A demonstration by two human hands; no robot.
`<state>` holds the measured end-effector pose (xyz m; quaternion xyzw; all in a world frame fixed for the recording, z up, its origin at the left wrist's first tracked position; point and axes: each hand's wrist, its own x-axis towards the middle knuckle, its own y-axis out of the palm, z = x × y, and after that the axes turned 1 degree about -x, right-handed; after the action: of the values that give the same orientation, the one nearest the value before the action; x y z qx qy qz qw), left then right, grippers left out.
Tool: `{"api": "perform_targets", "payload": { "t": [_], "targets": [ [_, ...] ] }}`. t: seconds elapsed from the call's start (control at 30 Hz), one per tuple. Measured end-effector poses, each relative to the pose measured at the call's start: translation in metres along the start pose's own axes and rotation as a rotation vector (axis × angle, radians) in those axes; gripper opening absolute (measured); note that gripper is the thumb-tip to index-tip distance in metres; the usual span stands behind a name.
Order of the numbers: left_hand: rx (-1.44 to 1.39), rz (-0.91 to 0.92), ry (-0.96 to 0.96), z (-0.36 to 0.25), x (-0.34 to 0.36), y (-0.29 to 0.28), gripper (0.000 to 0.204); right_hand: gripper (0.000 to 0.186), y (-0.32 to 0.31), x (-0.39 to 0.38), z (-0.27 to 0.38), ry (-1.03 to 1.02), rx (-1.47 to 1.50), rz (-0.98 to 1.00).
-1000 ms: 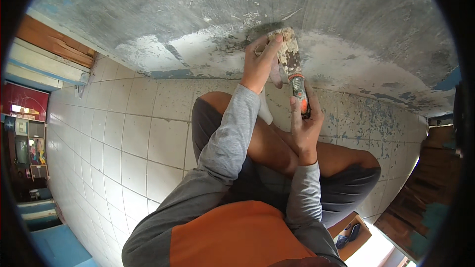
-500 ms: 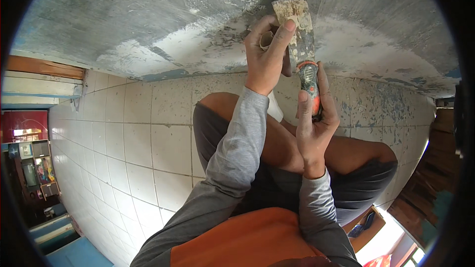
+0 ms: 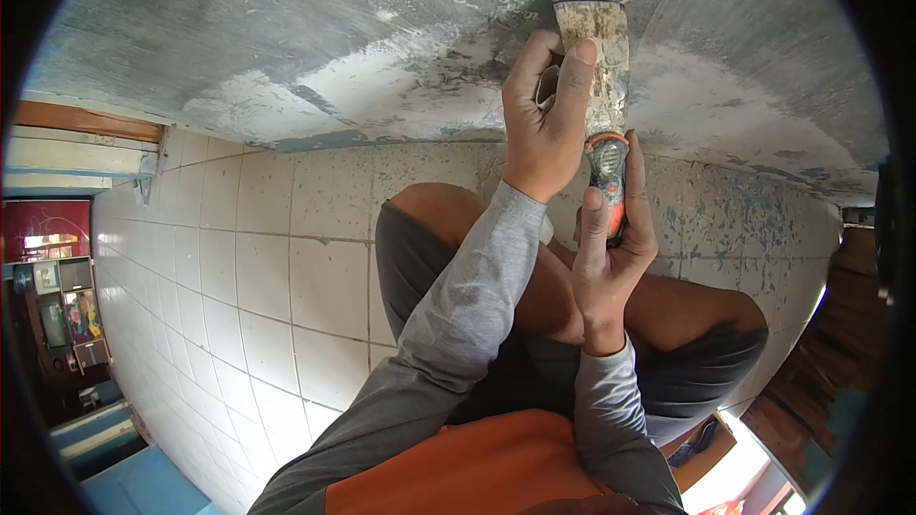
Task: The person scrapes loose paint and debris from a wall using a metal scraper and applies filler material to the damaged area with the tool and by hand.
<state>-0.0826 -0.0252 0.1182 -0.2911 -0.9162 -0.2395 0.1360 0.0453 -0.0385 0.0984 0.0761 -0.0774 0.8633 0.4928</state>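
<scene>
A paint-crusted scraper with a black and red handle lies upright in the view, its blade edge against the patchy grey wall at the top. My left hand presses its thumb on the blade, with fingers curled beside it round a small pale curled piece that I cannot make out. My right hand grips the handle from below. The wall bears white patches, dark flaking and blue paint along its lower edge.
Crossed legs sit on white floor tiles, with paint flakes along the wall's foot. Wooden trim is at left, with a cluttered shelf unit and blue surface. A dark wooden panel stands at right.
Both hands and the scraper have shifted rightward, and the blade has risen higher on the wall compared with a second ago. Since half a second ago it has moved slightly right.
</scene>
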Motion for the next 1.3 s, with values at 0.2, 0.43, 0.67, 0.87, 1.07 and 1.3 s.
{"api": "perform_targets", "payload": {
  "t": [0.2, 0.43, 0.67, 0.87, 1.07, 1.3],
  "targets": [
    [0.010, 0.002, 0.052, 0.006, 0.000, 0.001, 0.023, 0.054, 0.000, 0.003, 0.000, -0.011, 0.008, 0.006],
    [0.091, -0.032, 0.043, 0.011, -0.002, 0.001, 0.023, 0.054, 0.002, 0.007, -0.015, -0.014, 0.032, -0.006],
    [0.110, -0.027, 0.050, 0.005, -0.001, 0.001, 0.022, 0.054, 0.002, 0.010, -0.009, 0.023, 0.076, 0.003],
    [0.119, -0.018, 0.043, 0.009, -0.002, 0.000, 0.022, 0.054, 0.002, 0.008, -0.012, 0.010, 0.087, -0.014],
    [0.081, -0.070, 0.073, 0.003, 0.001, 0.008, 0.022, 0.053, 0.004, 0.012, -0.009, 0.013, 0.063, -0.009],
    [0.142, -0.024, 0.029, 0.009, -0.002, 0.002, 0.023, 0.052, 0.002, 0.009, -0.013, 0.015, 0.067, -0.015]
  ]
}}
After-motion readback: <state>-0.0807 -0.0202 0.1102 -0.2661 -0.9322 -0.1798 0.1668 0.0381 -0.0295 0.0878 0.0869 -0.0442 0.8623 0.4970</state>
